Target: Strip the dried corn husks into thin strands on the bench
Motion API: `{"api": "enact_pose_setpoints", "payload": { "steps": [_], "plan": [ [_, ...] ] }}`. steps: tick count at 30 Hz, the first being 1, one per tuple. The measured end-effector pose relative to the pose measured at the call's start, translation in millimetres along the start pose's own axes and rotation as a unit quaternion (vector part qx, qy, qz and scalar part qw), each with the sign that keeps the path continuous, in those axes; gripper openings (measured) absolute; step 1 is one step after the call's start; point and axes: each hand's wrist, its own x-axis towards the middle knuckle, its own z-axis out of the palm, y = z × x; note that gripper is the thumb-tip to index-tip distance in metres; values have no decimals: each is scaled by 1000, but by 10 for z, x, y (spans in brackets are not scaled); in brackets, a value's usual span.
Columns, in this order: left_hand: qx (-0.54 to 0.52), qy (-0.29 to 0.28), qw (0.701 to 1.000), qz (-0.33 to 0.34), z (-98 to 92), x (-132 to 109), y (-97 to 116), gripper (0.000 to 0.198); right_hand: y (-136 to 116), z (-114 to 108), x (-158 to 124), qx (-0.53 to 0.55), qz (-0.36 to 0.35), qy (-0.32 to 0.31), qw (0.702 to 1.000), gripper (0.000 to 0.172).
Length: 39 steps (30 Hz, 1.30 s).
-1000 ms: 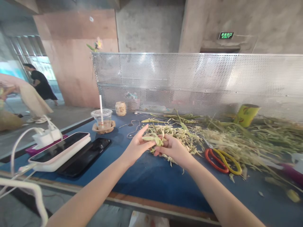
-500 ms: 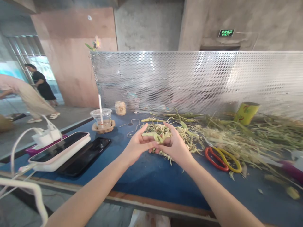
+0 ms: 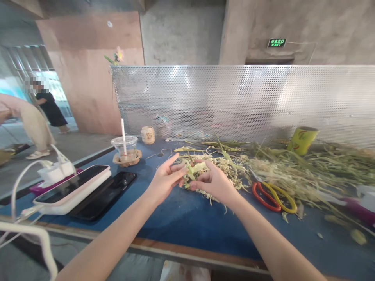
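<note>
My left hand (image 3: 164, 178) pinches a pale green leaf strip (image 3: 199, 168) between thumb and fingers, its index finger pointing up and away. On the other side, my right hand (image 3: 216, 180) curls around the strip's right end, with thumb and fingertips bent inward. Behind and beneath both hands lies a loose pile of shredded plant strips (image 3: 234, 171), partly hidden by them. To the right of the pile rest scissors with one red and one yellow handle (image 3: 267, 197); dry strips cover their blades.
At left are a black phone (image 3: 105, 195), a phone on a white power bank (image 3: 73, 189), and plugged chargers (image 3: 55, 171). A plastic cup with straw (image 3: 125, 148) stands behind them. A yellow-green can (image 3: 303, 140) and leafy stalks lie right, before a perforated metal screen (image 3: 205, 93). Two people are far left.
My hands have drawn slightly apart and turned, and the leaf strip now lies more sideways between them. At far left, the bending person has shifted left.
</note>
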Motion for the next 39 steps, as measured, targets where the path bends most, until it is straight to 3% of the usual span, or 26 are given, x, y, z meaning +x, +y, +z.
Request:
{"api": "enact_pose_setpoints", "payload": {
  "steps": [4, 5, 8, 12, 19, 23, 27, 34, 39],
  "plan": [
    [7, -11, 1000, -14, -9, -9, -15, 84, -20, -37, 16, -66, -48, 46, 996, 19],
    [10, -11, 1000, -16, -8, -14, -17, 83, -19, -39, 18, -96, -52, 72, 991, 15],
    [38, -15, 999, -26, 10, -31, -16, 87, -8, -27, 12, -197, -84, 130, 968, 24],
    [94, -3, 995, -18, 53, -55, -11, 97, -23, -1, -11, -238, -131, 113, 956, 28],
    [96, -15, 995, -3, 13, -57, -9, 93, -67, -106, -10, -140, -22, 115, 983, 28],
    [115, -30, 993, -12, 0, -54, -19, 93, -57, -196, 30, -92, 19, 61, 994, 28],
    [126, -67, 989, -43, 16, -59, -54, 96, -43, -199, 53, -69, 11, 49, 996, 22],
    [133, -86, 986, -53, 3, -78, -94, 84, -39, -142, 48, -39, -19, 59, 997, 11],
    [120, -132, 978, -105, 23, -81, -90, 84, -11, -231, 78, 1, -7, 134, 991, 16]
  ]
}}
